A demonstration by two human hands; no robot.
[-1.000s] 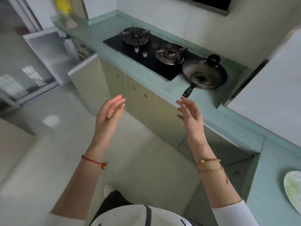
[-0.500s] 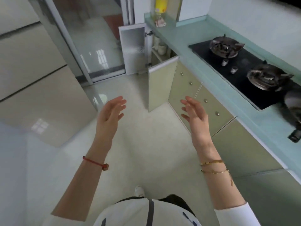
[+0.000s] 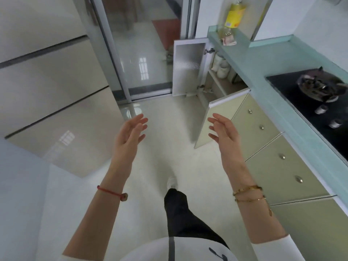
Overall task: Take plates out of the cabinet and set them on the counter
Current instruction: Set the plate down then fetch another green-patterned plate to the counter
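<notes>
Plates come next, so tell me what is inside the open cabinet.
On its shelf stand a few white crockery pieces, too blurred to tell if plates. The counter covers the inside further back, and the near door hides the lower part.

One wide-angle view is taken from the person's head, angled forward and down. The left hand (image 3: pixel 130 136) and right hand (image 3: pixel 222 134) are seen close at centre, the floor (image 3: pixel 160 159) below, the counter (image 3: pixel 273 76) along the right, the cabinet (image 3: pixel 219 87) farther ahead.
</notes>
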